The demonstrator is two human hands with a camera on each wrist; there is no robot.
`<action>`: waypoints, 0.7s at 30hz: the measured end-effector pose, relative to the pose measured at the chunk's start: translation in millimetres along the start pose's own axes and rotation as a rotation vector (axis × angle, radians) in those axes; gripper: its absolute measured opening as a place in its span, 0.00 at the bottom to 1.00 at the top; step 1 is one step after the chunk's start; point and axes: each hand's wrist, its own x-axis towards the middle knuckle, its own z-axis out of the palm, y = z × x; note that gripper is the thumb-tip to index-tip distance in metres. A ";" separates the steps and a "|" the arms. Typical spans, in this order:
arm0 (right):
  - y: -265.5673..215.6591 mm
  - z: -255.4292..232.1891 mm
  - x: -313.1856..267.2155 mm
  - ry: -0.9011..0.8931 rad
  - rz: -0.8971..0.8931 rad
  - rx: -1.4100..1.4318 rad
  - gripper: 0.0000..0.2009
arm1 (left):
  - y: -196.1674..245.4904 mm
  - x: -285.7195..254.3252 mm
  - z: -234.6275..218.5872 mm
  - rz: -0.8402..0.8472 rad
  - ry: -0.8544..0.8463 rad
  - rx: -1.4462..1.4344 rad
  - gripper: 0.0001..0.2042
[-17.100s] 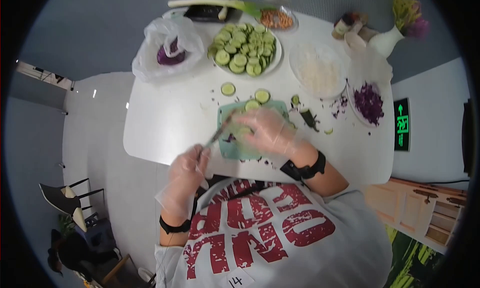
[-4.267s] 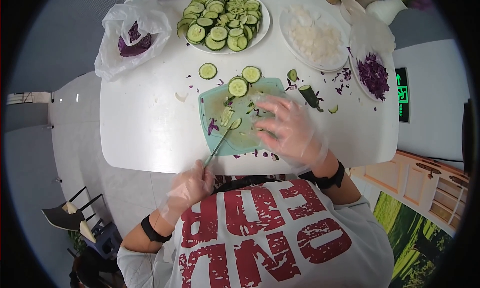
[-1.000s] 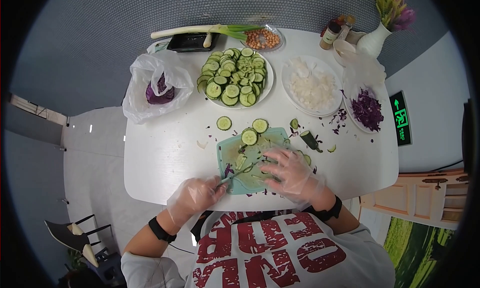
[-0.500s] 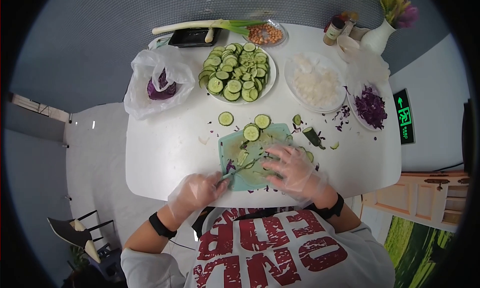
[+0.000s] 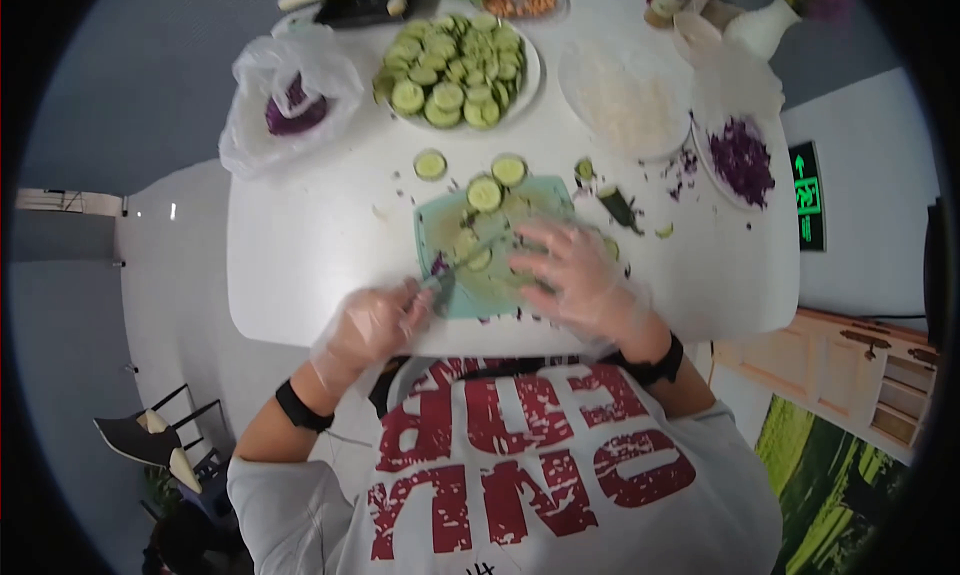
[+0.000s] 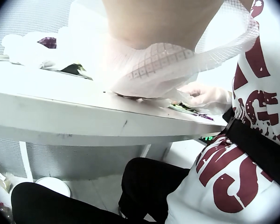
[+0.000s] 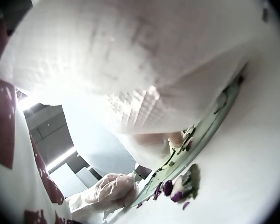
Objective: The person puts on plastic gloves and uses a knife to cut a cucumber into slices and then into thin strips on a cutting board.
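My gloved left hand (image 5: 372, 320) grips a knife (image 5: 468, 253) by its handle at the near left of the green cutting board (image 5: 455, 300). The blade slants over the board toward my right hand (image 5: 580, 280). That hand, gloved too, rests at the board's right side with fingers spread and slightly bent, tips among cut cucumber bits; what lies under them is hidden. Cucumber slices (image 5: 485, 193) overlap the board's far edge. Purple cabbage scraps (image 7: 177, 192) lie beside the board in the right wrist view.
Behind the board stand a plate of cucumber slices (image 5: 448, 110), a plate of white shreds (image 5: 630, 100) and purple cabbage shreds (image 5: 742, 163). A plastic bag (image 5: 245, 125) with cabbage sits at left. A cucumber end (image 5: 617, 205) lies right of the board.
The head view has tilted, so the table sits higher in it. Since several seconds ago, the knife has come closer to my right hand; over the last second both hands keep about the same place.
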 end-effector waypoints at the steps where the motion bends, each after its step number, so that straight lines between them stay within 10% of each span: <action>1: 0.7 2.2 -2.0 -0.019 0.018 0.012 0.16 | 4.0 1.4 -3.8 -0.034 -0.010 -0.009 0.06; 21: -5.0 -0.1 5.5 0.063 -0.068 -0.060 0.13 | 18.1 -4.3 -1.8 -0.126 -0.027 0.013 0.12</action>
